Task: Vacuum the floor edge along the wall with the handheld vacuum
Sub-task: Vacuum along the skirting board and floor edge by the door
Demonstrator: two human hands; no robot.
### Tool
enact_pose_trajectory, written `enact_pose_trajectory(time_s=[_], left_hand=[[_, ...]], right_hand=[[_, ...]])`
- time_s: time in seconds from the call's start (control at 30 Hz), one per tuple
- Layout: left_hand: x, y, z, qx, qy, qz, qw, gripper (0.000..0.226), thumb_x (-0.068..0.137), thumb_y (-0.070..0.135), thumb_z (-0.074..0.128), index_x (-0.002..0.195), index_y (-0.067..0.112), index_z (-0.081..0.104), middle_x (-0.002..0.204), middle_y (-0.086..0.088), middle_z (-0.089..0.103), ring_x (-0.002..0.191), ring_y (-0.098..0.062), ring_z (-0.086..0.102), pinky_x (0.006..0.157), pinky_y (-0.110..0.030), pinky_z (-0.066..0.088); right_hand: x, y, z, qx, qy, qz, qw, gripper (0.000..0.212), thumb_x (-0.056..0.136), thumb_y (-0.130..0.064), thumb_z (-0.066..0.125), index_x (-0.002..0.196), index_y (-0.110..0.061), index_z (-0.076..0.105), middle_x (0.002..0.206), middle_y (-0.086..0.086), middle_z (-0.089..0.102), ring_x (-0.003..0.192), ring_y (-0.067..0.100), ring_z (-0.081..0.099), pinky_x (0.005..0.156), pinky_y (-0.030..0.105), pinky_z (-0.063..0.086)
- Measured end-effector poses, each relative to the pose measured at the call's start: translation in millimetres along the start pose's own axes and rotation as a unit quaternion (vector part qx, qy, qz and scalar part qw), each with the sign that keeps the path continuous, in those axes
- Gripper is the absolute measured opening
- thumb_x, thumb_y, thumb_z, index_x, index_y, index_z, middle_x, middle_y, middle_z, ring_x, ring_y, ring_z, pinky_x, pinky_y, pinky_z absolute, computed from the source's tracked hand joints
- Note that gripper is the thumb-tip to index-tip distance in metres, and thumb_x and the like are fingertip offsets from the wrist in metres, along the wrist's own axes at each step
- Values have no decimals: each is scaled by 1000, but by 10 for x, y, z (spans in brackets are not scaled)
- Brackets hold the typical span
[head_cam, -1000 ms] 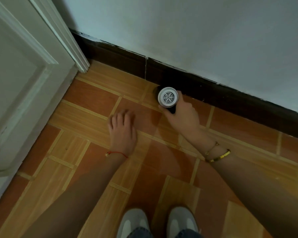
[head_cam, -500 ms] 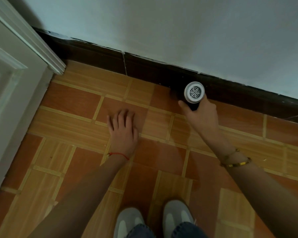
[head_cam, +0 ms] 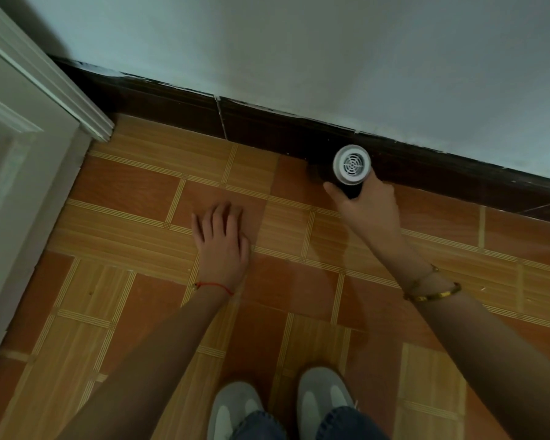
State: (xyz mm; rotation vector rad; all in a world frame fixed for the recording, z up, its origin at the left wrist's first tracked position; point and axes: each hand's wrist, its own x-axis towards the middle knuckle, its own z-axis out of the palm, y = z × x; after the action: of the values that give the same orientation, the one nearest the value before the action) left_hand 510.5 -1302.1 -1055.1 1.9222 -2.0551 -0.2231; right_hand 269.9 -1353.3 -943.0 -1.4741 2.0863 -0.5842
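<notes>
The handheld vacuum (head_cam: 351,165) is a dark cylinder with a round white grilled end cap facing up at me. Its lower end points down at the floor edge, right against the dark baseboard (head_cam: 267,128) under the pale wall (head_cam: 331,52); the nozzle itself is hidden in shadow. My right hand (head_cam: 367,206) is wrapped around the vacuum's body from below. My left hand (head_cam: 221,236) lies flat on the orange floor tiles (head_cam: 134,192), palm down with fingers apart, well to the left of the vacuum.
A white panelled door and its frame (head_cam: 45,100) stand at the left, meeting the baseboard in the corner. My two grey shoes (head_cam: 283,404) are at the bottom middle. Tiled floor stretches to the right along the baseboard.
My right hand has carried the vacuum to the right along the baseboard, away from the door corner. My left hand has stayed flat on the tiles.
</notes>
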Motion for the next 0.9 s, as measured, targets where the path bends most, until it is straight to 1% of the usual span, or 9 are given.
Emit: enact_pose_trajectory(time_s=[0.07, 0.17, 0.3, 0.33, 0.43, 0.6, 0.7, 0.77, 0.9], left_hand=[[1, 6, 0, 2, -2, 0, 1000, 46, 95, 23, 44, 139, 13, 50, 145, -13, 47, 139, -33, 38, 121, -62, 14], [-1, -1, 9, 4, 2, 2, 1000, 46, 95, 23, 44, 139, 12, 50, 145, -13, 47, 139, -33, 39, 120, -61, 15], [-5, -5, 22, 3, 4, 2, 1000, 46, 95, 23, 44, 140, 12, 50, 144, -14, 48, 139, -34, 39, 120, -62, 15], [-5, -3, 21, 5, 3, 0, 1000, 46, 95, 23, 43, 140, 12, 50, 144, -14, 48, 139, -34, 39, 120, -62, 14], [-2, 11, 12, 9, -2, -5, 1000, 47, 95, 24, 42, 140, 12, 50, 144, -14, 48, 138, -34, 39, 120, -62, 15], [-5, 13, 9, 16, -1, -2, 1000, 48, 94, 24, 41, 139, 11, 50, 144, -15, 48, 135, -37, 41, 120, -62, 16], [-13, 21, 4, 19, 2, -4, 1000, 48, 94, 25, 40, 138, 10, 51, 144, -16, 47, 134, -38, 42, 120, -61, 15], [-16, 19, 0, 12, 0, -5, 1000, 48, 93, 26, 40, 138, 10, 51, 144, -16, 47, 133, -38, 41, 121, -61, 15], [-8, 20, -7, 6, -6, -10, 1000, 49, 93, 28, 38, 136, 11, 51, 144, -16, 47, 132, -38, 41, 120, -62, 16]], right_hand=[[-19, 70, -43, 11, 9, 10, 1000, 67, 83, -51, 68, 138, -19, 47, 120, 2, 66, 112, 24, 60, 89, 37, 50], [-12, 50, -18, 13, 1, -3, 1000, 68, 84, -50, 68, 140, -18, 45, 122, 2, 65, 113, 22, 60, 86, 33, 49], [23, -30, 62, 5, -30, -32, 999, 73, 83, -56, 65, 142, -20, 42, 126, 3, 64, 117, 25, 58, 91, 44, 53], [31, -28, 58, 5, -33, -31, 999, 72, 83, -56, 65, 142, -20, 42, 126, 3, 64, 117, 25, 58, 91, 44, 52], [27, 66, -41, 6, -21, -13, 1000, 70, 84, -53, 66, 141, -19, 44, 123, 2, 65, 113, 22, 60, 88, 36, 51], [-103, 358, -274, -5, 20, 12, 1000, 68, 84, -50, 68, 139, -16, 46, 120, 3, 66, 110, 23, 61, 85, 35, 51], [-181, 450, -325, 7, 22, 19, 1000, 67, 83, -50, 69, 137, -17, 48, 120, 2, 67, 111, 22, 61, 80, 26, 45], [-254, 438, -339, 22, -6, 18, 1000, 66, 83, -49, 69, 137, -18, 48, 122, 1, 66, 113, 20, 60, 83, 24, 44], [-507, 281, -252, 39, -117, -9, 992, 59, 85, -43, 70, 134, -17, 50, 120, 0, 65, 111, 14, 60, 84, 20, 43]])
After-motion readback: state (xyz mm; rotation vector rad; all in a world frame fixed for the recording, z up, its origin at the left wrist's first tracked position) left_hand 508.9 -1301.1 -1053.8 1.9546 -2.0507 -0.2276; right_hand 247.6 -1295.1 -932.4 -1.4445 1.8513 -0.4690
